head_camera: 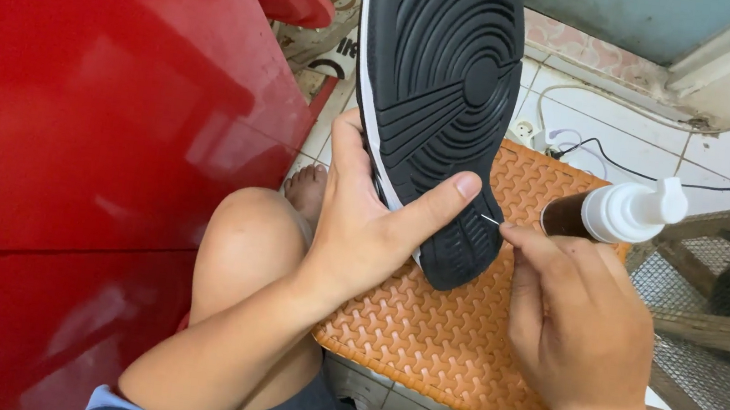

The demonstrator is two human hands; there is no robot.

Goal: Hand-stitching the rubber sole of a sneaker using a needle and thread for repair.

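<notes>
My left hand (372, 224) grips a shoe (438, 85) by its heel end, sole turned up toward me. The sole is black rubber with ringed and ribbed tread and a white edge. My thumb lies across the tread near the heel. My right hand (572, 320) is at the shoe's heel edge and pinches a thin metal needle (492, 219) between thumb and fingers, its tip against the sole's rim. Behind that hand stands a brown bottle with a white pump cap (620, 214).
An orange textured mat (432, 341) lies on the white tiled floor under the shoe. A red cabinet (74, 108) fills the left. A wood-and-wire frame (719, 310) stands at the right. Cables and a socket (564, 145) lie beyond the mat. My bare knee (247, 237) is below the shoe.
</notes>
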